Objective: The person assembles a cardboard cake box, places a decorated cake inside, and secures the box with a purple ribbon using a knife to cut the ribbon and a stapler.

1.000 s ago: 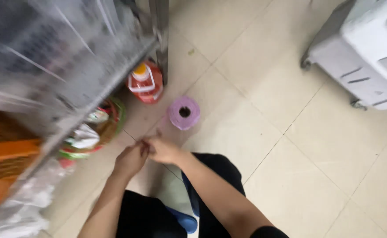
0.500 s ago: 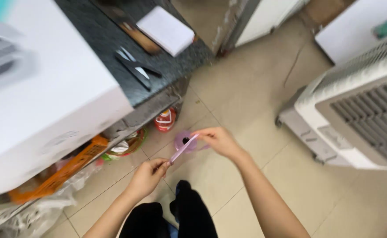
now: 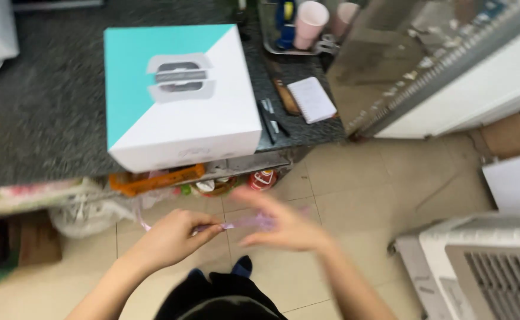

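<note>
- A dark speckled stone counter (image 3: 46, 112) fills the upper left of the head view, with pale square floor tiles (image 3: 355, 195) below it.
- On the counter sits a large box (image 3: 180, 98), white with a teal corner and a grey picture on its lid.
- Just right of the box lie a small white notepad (image 3: 311, 99), dark pens (image 3: 272, 118) and a brown-handled tool (image 3: 286, 98).
- Farther back stands a tray (image 3: 266, 35) with two pink cups (image 3: 309, 21).
- Under the counter, a shelf holds an orange object (image 3: 156, 179), a plastic bag (image 3: 85, 216) and a red and white container (image 3: 262, 178).
- A white appliance with a slatted grille (image 3: 491, 272) stands on the floor at the lower right.
- The left hand (image 3: 168, 237) is closed, thumb and fingers pinching one end of a thin lilac ribbon (image 3: 242, 223).
- The ribbon runs level and pulled straight between the two hands, in the air above the tiles and in front of the counter edge; a loose end curls out behind the left hand.
- The right hand (image 3: 284, 224) is badly blurred, its fingers look spread, and it meets the ribbon's other end; whether it grips the ribbon cannot be told.
- Dark trousers (image 3: 218, 296) show at the bottom edge.
</note>
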